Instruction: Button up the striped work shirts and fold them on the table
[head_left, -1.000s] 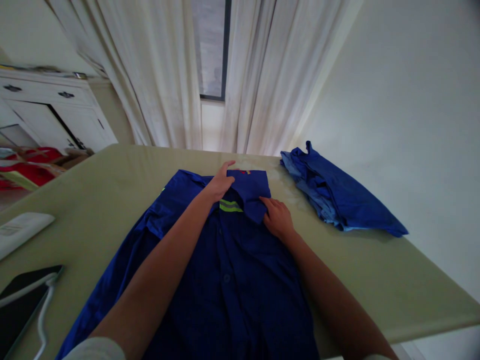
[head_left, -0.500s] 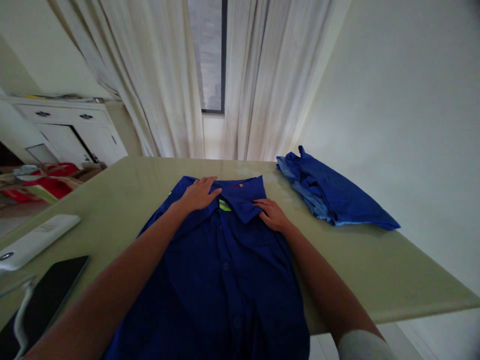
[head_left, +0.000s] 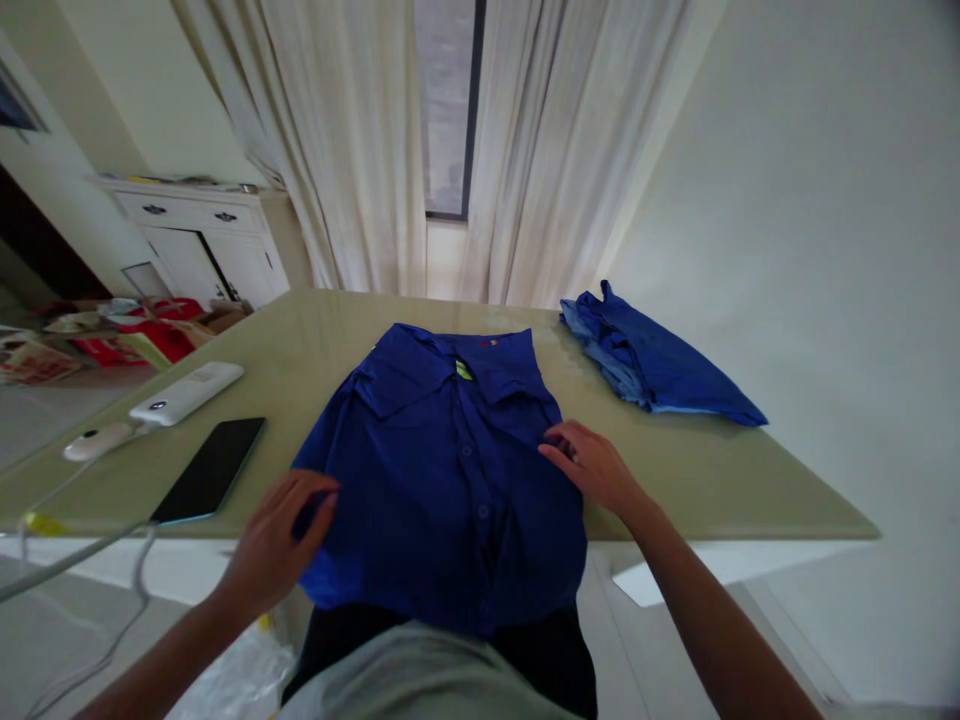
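Observation:
A blue button-up work shirt point(head_left: 420, 480) lies front up on the table, its collar at the far end and its hem hanging over the near edge. A yellow-green patch shows inside the neck, with a small emblem on the right collar side. My left hand point(head_left: 285, 535) is at the shirt's lower left edge, fingers loosely curved and thumb apart. Over the right edge, higher up, is my right hand point(head_left: 596, 465), also curved with thumb and fingers apart. Neither hand grips the cloth; whether the fingertips touch it I cannot tell.
Folded blue clothing point(head_left: 660, 360) lies at the table's right by the wall. On the left are a black phone point(head_left: 214, 470), a white device point(head_left: 187, 393) and a cable point(head_left: 82, 555). The pale green table point(head_left: 720, 490) has its near edge close to my body.
Both hands have left the collar and drawn back toward me along the shirt's sides. The collar flaps now lie more spread out. The view has shifted, showing more of the left side.

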